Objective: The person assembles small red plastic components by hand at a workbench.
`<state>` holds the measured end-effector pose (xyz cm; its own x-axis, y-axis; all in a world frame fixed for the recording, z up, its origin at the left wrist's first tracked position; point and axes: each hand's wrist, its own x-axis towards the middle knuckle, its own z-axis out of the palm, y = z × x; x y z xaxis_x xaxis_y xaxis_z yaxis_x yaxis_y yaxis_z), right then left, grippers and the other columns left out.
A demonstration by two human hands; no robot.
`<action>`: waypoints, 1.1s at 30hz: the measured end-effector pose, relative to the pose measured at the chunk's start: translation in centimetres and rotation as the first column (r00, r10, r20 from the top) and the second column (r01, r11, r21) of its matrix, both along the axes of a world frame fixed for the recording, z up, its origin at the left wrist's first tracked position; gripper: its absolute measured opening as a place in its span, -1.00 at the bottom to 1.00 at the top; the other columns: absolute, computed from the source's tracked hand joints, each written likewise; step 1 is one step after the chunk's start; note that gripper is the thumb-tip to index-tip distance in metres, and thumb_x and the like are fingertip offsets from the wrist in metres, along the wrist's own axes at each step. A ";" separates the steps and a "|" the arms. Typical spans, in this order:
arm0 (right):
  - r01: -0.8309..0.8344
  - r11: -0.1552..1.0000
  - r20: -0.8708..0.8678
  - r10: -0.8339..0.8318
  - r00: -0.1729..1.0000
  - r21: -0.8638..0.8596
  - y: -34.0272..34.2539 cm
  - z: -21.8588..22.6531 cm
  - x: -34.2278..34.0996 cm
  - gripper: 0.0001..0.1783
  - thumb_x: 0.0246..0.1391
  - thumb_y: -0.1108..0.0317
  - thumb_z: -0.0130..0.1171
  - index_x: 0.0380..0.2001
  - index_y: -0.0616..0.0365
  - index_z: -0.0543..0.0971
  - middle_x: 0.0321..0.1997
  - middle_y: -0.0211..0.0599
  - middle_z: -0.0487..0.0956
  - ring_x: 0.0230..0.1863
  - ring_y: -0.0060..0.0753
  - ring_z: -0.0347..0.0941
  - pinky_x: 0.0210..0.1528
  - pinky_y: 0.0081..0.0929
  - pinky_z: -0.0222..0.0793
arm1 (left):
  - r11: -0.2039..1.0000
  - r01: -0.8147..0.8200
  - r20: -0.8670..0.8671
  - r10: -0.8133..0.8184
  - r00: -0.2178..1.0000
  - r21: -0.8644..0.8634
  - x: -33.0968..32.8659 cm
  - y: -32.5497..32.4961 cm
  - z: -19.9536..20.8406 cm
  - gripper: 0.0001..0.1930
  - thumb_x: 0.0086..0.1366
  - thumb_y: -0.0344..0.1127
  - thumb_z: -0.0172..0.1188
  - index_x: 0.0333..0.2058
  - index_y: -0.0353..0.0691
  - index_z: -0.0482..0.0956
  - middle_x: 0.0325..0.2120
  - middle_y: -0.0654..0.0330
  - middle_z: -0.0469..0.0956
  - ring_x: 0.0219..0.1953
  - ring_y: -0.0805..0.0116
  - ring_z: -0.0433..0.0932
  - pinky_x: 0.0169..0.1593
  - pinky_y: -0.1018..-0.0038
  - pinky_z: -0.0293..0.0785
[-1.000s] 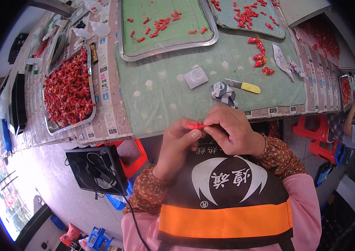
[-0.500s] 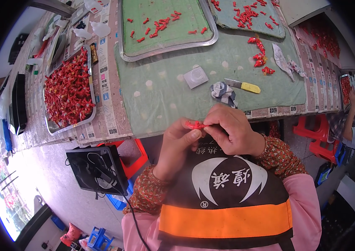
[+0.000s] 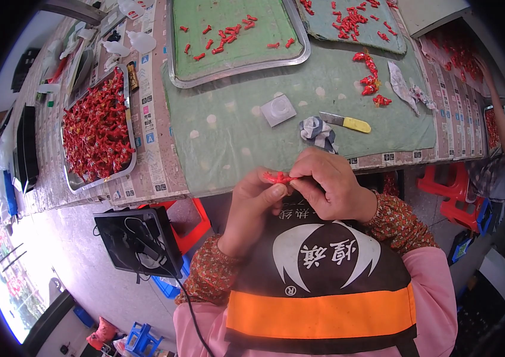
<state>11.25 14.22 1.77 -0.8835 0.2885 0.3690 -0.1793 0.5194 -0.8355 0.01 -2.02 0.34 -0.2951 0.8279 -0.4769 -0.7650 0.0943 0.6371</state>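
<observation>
A small red figurine [image 3: 277, 178] is pinched between my two hands, just off the table's front edge. My left hand [image 3: 255, 199] grips its left end between thumb and forefinger. At its other end, the thumb and fingers of my right hand [image 3: 328, 185] are closed on a small red part; its exact shape is hidden by the fingertips. Just beyond my hands, a crumpled striped cloth [image 3: 318, 132] lies on the green mat [image 3: 229, 152]. Close to it are a knife with a yellow handle [image 3: 356, 124] and a small clear square block [image 3: 278, 110].
A metal tray heaped with red figurines [image 3: 99, 128] stands at the left. Green-lined trays [image 3: 237, 50] with scattered red pieces lie at the back. A row of red pieces [image 3: 369, 77] and crumpled paper [image 3: 402, 88] lie right. A co-worker's arm [image 3: 498, 107] reaches over the table's far right.
The co-worker at the right has stretched an arm toward the red pieces at the back right. My hands and the red figurine have hardly moved.
</observation>
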 end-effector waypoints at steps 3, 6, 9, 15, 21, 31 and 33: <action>-0.004 1.000 0.008 0.004 1.000 0.000 0.1 0.0 0.0 -0.77 -0.06 0.61 0.24 -0.35 0.17 0.43 -0.45 -0.23 0.43 -0.48 -0.13 0.44 -0.48 -0.32 0.31 | 1.000 -0.005 0.011 0.005 1.000 0.002 0.0 0.0 0.0 -0.90 0.30 -0.37 0.23 -0.23 -0.17 0.53 -0.34 0.27 0.60 -0.44 0.61 0.42 -0.37 0.65 0.35; -0.019 1.000 0.030 0.019 0.999 -0.005 0.3 0.2 -0.1 -0.79 -0.04 0.60 0.24 -0.34 0.17 0.44 -0.44 -0.24 0.43 -0.46 -0.13 0.43 -0.46 -0.33 0.31 | 1.000 -0.026 0.009 0.026 1.000 0.017 0.0 0.0 -0.1 -0.90 0.30 -0.39 0.23 -0.22 -0.17 0.53 -0.32 0.27 0.61 -0.39 0.61 0.45 -0.34 0.66 0.35; -0.052 0.995 0.104 0.061 0.993 -0.083 0.5 0.7 0.0 -0.79 -0.03 0.59 0.24 -0.31 0.18 0.46 -0.43 -0.23 0.44 -0.45 -0.13 0.43 -0.44 -0.36 0.32 | 0.998 -0.053 -0.027 0.054 0.998 0.028 0.0 -0.2 0.0 -0.87 0.28 -0.44 0.23 -0.20 -0.18 0.53 -0.27 0.25 0.60 -0.30 0.60 0.48 -0.28 0.64 0.38; -0.063 0.962 0.125 0.099 0.987 -0.267 0.3 0.3 0.3 -0.75 0.02 0.62 0.24 -0.21 0.19 0.49 -0.28 -0.32 0.49 -0.38 -0.53 0.45 -0.38 -0.60 0.37 | 0.981 -0.142 -0.334 0.180 0.925 0.135 0.4 0.0 -0.2 -0.74 0.17 -0.63 0.25 -0.17 -0.27 0.52 -0.17 0.19 0.57 -0.13 0.45 0.53 -0.04 0.51 0.47; -0.044 0.867 0.161 0.141 0.977 -0.496 0.0 0.9 0.5 -0.78 0.07 0.61 0.21 -0.19 0.23 0.49 -0.26 -0.35 0.48 -0.32 -0.61 0.46 -0.33 -0.65 0.40 | 0.960 -0.113 -0.823 0.277 0.496 0.255 0.2 0.0 -0.9 -0.70 0.04 -0.68 0.33 -0.25 -0.27 0.53 -0.20 0.07 0.59 -0.17 0.26 0.59 -0.11 0.47 0.53; -0.024 0.937 0.131 0.075 0.989 -0.350 -0.1 0.5 0.2 -0.84 0.03 0.63 0.17 -0.28 0.23 0.51 -0.41 -0.28 0.53 -0.37 -0.43 0.55 -0.34 -0.54 0.40 | 0.932 -0.006 -0.931 0.361 0.045 0.362 -0.5 0.7 -1.5 -0.72 -0.02 -0.65 0.37 -0.34 -0.25 0.52 -0.27 0.03 0.62 -0.28 0.15 0.62 -0.26 0.44 0.58; -0.023 0.944 0.101 0.059 0.993 -0.328 -0.2 0.3 0.0 -0.84 0.01 0.64 0.17 -0.31 0.23 0.51 -0.40 -0.25 0.54 -0.38 -0.34 0.55 -0.37 -0.51 0.39 | 0.933 -0.002 -0.932 0.361 0.022 0.361 -0.7 0.8 -1.3 -0.73 -0.02 -0.66 0.36 -0.34 -0.25 0.53 -0.28 0.03 0.62 -0.29 0.15 0.62 -0.26 0.44 0.58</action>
<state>11.27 13.97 2.07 -0.9264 0.3396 0.1628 -0.0943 0.2093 -0.9733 -0.71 -1.24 -0.96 -0.4854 0.6684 0.5637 0.6196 -0.1919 0.7611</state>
